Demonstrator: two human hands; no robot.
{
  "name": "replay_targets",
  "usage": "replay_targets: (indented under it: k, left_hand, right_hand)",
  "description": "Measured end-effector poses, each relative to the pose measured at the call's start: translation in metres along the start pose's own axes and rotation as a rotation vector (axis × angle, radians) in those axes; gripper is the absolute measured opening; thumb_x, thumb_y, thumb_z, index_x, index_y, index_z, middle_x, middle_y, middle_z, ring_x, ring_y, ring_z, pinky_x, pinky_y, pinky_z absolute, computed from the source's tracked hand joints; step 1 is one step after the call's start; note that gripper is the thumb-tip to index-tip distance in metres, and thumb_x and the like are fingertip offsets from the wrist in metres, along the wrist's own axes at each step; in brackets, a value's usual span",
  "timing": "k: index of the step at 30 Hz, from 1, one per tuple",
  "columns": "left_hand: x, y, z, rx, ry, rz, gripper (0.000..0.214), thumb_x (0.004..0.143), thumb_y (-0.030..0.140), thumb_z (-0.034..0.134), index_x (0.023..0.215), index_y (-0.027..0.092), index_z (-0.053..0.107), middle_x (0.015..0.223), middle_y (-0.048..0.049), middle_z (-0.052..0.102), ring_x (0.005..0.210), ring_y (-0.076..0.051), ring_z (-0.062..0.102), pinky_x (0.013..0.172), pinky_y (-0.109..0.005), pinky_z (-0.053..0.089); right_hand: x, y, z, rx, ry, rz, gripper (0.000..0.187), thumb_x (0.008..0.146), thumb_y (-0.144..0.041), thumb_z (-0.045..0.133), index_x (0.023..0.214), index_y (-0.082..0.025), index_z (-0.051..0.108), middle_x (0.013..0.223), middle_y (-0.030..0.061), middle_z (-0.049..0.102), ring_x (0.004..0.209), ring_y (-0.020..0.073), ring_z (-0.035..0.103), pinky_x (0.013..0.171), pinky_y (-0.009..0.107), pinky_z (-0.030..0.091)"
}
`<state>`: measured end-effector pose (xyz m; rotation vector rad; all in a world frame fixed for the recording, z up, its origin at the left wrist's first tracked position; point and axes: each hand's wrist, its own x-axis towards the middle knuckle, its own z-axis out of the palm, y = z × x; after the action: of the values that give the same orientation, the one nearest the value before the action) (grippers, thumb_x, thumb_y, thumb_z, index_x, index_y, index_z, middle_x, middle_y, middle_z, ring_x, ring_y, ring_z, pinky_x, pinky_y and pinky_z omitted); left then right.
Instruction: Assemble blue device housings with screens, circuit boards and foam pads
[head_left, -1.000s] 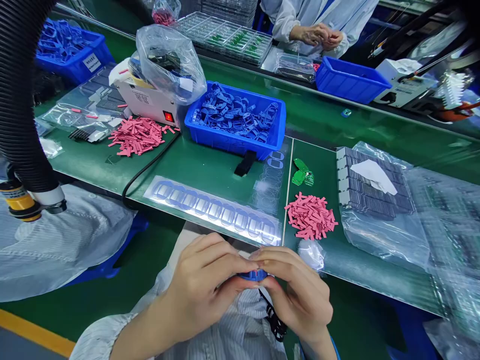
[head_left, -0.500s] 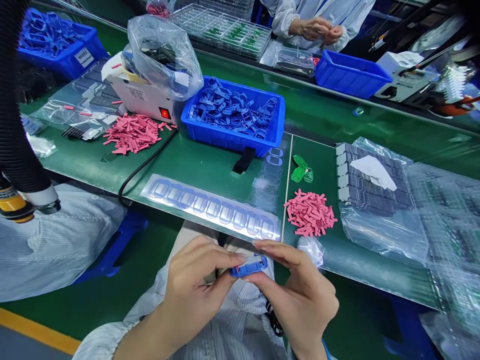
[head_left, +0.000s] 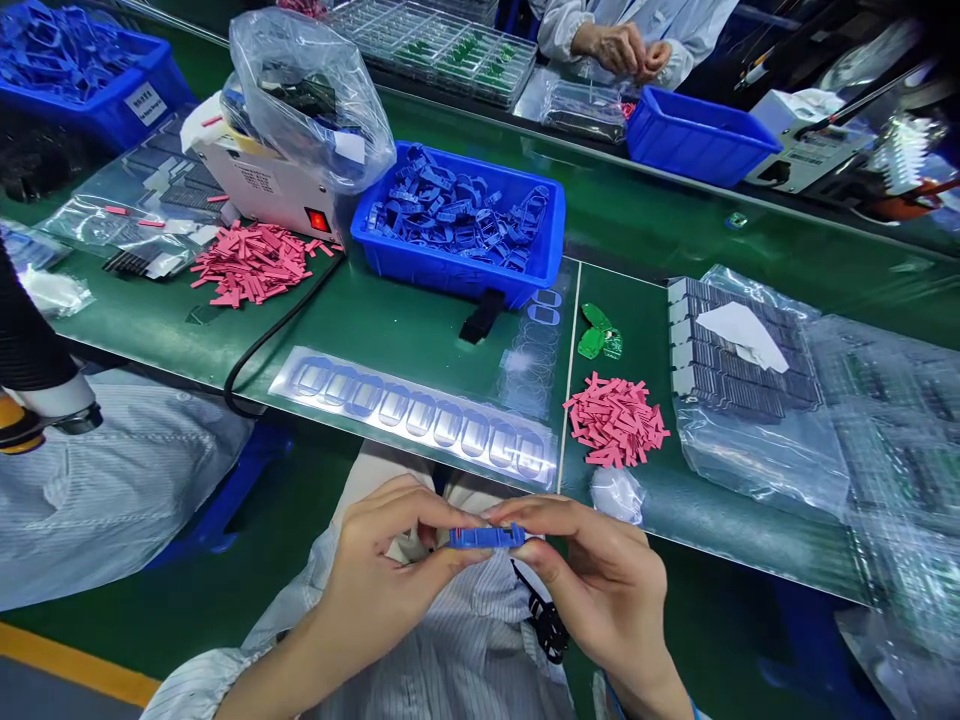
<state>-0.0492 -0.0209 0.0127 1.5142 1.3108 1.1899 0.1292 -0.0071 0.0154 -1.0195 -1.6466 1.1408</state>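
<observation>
In the head view, we hold a blue plastic part point(head_left: 484, 538) edge-on at six o'clock: our left hand point(head_left: 386, 555) pinches its nine-o'clock end, our right hand point(head_left: 604, 570) its three-o'clock end, thumbs below and fingers above, both nearly closed. We'd do well to press gently and evenly, supporting both ends.

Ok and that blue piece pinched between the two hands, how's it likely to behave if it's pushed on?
The blue piece is probably stiff: its edge looks straight where it's pinched. It's likely light too, since the left hand and right hand hold it with a fingertip grip. Its right end looks notched, so that part could be weaker.
</observation>
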Motion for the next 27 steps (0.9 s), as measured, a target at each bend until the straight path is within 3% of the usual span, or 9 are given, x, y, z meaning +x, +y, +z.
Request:
replay_targets:
  k: [5,12,21,24,27]
  left_hand:
    - [0.003,-0.005,-0.004,0.043,-0.074,-0.035,0.007,0.074,0.020,0.072,0.081,0.020,0.069,0.069,0.0002,0.069,0.063,-0.012,0.061,0.057,-0.021,0.049]
    - [0.001,-0.010,0.000,-0.024,-0.001,-0.043,0.008,0.080,0.027,0.067,0.076,0.020,0.067,0.062,0.0007,0.063,0.056,-0.012,0.059,0.051,-0.022,0.047]
    - [-0.001,-0.014,0.006,-0.055,0.036,0.056,0.002,0.080,0.023,0.067,0.080,0.021,0.067,0.066,-0.0004,0.066,0.061,-0.013,0.060,0.055,-0.023,0.049]
    - [-0.002,-0.016,0.011,-0.088,0.097,0.057,0.009,0.080,0.017,0.066,0.087,0.023,0.068,0.075,-0.0002,0.070,0.071,-0.013,0.063,0.064,-0.023,0.053]
    - [-0.006,-0.018,0.018,-0.149,0.156,0.060,0.017,0.079,0.013,0.067,0.092,0.025,0.068,0.084,0.0005,0.073,0.078,-0.013,0.066,0.071,-0.023,0.054]
  right_hand:
    - [0.003,0.006,0.001,-0.088,0.011,-0.031,0.018,0.081,-0.008,0.064,0.092,-0.022,0.065,0.087,0.0011,0.074,0.082,0.0150,0.070,0.073,0.025,0.057]
    - [-0.005,0.010,0.006,-0.040,-0.003,-0.007,0.023,0.082,-0.009,0.062,0.100,-0.023,0.064,0.100,0.0042,0.073,0.093,0.0190,0.069,0.081,0.032,0.058]
    - [-0.003,0.008,0.002,-0.176,0.011,-0.066,0.023,0.083,-0.008,0.059,0.100,-0.022,0.065,0.096,0.0047,0.074,0.089,0.0188,0.071,0.077,0.030,0.059]
    - [-0.001,0.009,0.011,-0.354,0.081,-0.187,0.031,0.080,-0.007,0.062,0.108,-0.020,0.061,0.102,0.0076,0.072,0.096,0.0206,0.069,0.083,0.033,0.058]
    - [0.001,0.011,0.024,-0.468,0.234,-0.254,0.035,0.077,-0.011,0.066,0.111,-0.019,0.058,0.097,0.0091,0.071,0.094,0.0222,0.068,0.080,0.036,0.059]
